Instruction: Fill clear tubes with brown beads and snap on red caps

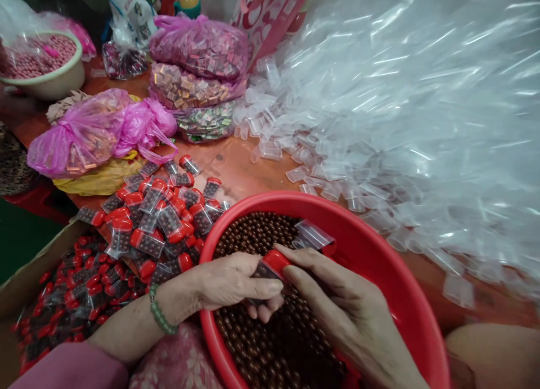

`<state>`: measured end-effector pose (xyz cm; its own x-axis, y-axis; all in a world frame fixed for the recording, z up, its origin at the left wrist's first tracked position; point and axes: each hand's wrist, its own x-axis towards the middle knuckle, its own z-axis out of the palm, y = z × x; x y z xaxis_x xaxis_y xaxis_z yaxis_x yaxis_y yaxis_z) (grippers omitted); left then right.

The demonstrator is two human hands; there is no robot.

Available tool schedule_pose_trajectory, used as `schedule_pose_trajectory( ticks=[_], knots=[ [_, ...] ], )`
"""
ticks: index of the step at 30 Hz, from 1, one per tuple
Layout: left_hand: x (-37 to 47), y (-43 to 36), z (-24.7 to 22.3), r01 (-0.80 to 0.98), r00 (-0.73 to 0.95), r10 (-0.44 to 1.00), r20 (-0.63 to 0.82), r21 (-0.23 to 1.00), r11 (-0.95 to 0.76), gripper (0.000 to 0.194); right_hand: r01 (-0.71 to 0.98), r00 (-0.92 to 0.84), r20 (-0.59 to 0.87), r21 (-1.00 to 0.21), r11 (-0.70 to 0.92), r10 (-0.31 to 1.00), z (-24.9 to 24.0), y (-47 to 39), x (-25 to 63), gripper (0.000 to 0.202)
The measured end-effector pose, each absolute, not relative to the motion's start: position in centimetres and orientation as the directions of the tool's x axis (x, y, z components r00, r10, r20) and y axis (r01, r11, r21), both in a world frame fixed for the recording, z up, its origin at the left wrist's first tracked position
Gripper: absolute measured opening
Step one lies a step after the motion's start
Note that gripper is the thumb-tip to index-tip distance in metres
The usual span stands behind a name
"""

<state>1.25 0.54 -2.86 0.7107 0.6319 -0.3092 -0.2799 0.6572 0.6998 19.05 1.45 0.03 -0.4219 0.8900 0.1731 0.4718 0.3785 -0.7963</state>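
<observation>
My left hand [228,281], with a green bead bracelet on its wrist, is wrapped round a small clear plastic container [262,270] with dark balls inside. My right hand [350,296] has its thumb and fingers on the container's red cap [276,259], which sits at the top. Both hands are over a red basin [415,290] with many shiny brown candy-like balls [248,352] in it. Beyond my right fingers, an uncapped-looking clear container [313,235] lies against the basin's inner side, near some red pieces partly hidden by my hand.
Capped, filled containers [158,220] are heaped left of the basin, and more fill a cardboard box [36,259]. Clear empty tubes [379,125] pile high at right. Pink bags [198,46] and a pale bowl [63,77] of pink balls stand behind.
</observation>
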Motion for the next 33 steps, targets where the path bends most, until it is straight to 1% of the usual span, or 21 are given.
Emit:
schedule_pose_trajectory(
  ticks=[1,2,4,5,6,9,12,14,16,20,22,24,26,28,30,32,33],
  knots=[
    [1.3,0.5,-2.9,-0.315,0.697,0.644,-0.313,0.674,0.668,0.052,0.498,-0.457,0.205,-0.747,0.44,0.865,0.0,1.3,19.0,0.025],
    [1.3,0.5,-2.9,-0.347,0.68,0.659,-0.321,0.651,0.675,0.053,0.529,-0.492,0.238,-0.683,0.504,0.837,-0.2,1.2,18.8,0.036],
    [1.4,0.4,-2.8,-0.392,0.65,0.685,-0.33,0.627,0.673,0.05,0.59,-0.55,0.297,-0.523,0.615,0.781,-0.5,0.9,18.4,0.066],
    [1.4,0.4,-2.7,-0.404,0.639,0.693,-0.334,0.62,0.672,0.049,0.617,-0.567,0.326,-0.44,0.653,0.756,-0.7,0.8,18.1,0.076],
    [1.4,0.4,-2.7,-0.413,0.632,0.696,-0.34,0.613,0.674,0.048,0.64,-0.575,0.357,-0.365,0.676,0.736,-0.9,0.8,17.8,0.078],
    [1.5,0.4,-2.8,-0.442,0.622,0.699,-0.353,0.578,0.686,0.045,0.682,-0.582,0.436,-0.198,0.704,0.686,-1.4,0.8,17.1,0.058],
    [1.6,0.3,-3.0,-0.458,0.634,0.686,-0.356,0.542,0.704,0.046,0.659,-0.621,0.487,-0.099,0.745,0.614,-1.5,1.0,16.8,0.052],
    [1.6,0.3,-3.1,-0.461,0.646,0.678,-0.351,0.529,0.713,0.047,0.622,-0.647,0.512,-0.076,0.779,0.566,-1.4,1.2,16.9,0.052],
    [1.6,0.2,-3.1,-0.469,0.649,0.679,-0.344,0.522,0.712,0.047,0.59,-0.657,0.528,-0.083,0.803,0.538,-1.4,1.3,17.0,0.053],
    [1.4,0.2,-3.1,-0.467,0.657,0.674,-0.338,0.519,0.716,0.046,0.586,-0.661,0.528,-0.08,0.806,0.533,-1.4,1.3,17.0,0.063],
    [1.2,0.2,-2.8,-0.452,0.657,0.666,-0.354,0.522,0.723,0.046,0.604,-0.651,0.53,-0.072,0.794,0.543,-1.3,1.1,16.8,0.064],
    [1.0,0.2,-2.2,-0.455,0.64,0.668,-0.379,0.513,0.728,0.046,0.616,-0.641,0.53,-0.077,0.784,0.556,-1.0,0.8,16.5,0.06],
    [1.1,0.3,-1.6,-0.478,0.604,0.681,-0.413,0.497,0.725,0.048,0.632,-0.637,0.518,-0.073,0.771,0.571,-0.7,0.4,16.0,0.053],
    [1.4,0.3,-1.2,-0.496,0.529,0.719,-0.451,0.523,0.693,0.05,0.657,-0.64,0.488,-0.051,0.752,0.593,-0.5,0.0,15.7,0.047],
    [1.6,0.0,-1.5,-0.46,0.365,0.776,-0.515,0.625,0.631,0.046,0.674,-0.643,0.469,-0.03,0.738,0.606,-0.4,-0.3,15.5,0.045],
    [1.5,-0.7,-2.3,-0.321,0.127,0.842,-0.525,0.781,0.535,0.037,0.66,-0.645,0.498,-0.02,0.751,0.58,-0.6,-0.4,15.4,0.044],
    [1.3,-1.2,-2.9,-0.206,0.019,0.875,-0.483,0.855,0.476,0.034,0.642,-0.65,0.523,-0.01,0.767,0.551,-0.6,-0.4,15.4,0.043]
  ],
)
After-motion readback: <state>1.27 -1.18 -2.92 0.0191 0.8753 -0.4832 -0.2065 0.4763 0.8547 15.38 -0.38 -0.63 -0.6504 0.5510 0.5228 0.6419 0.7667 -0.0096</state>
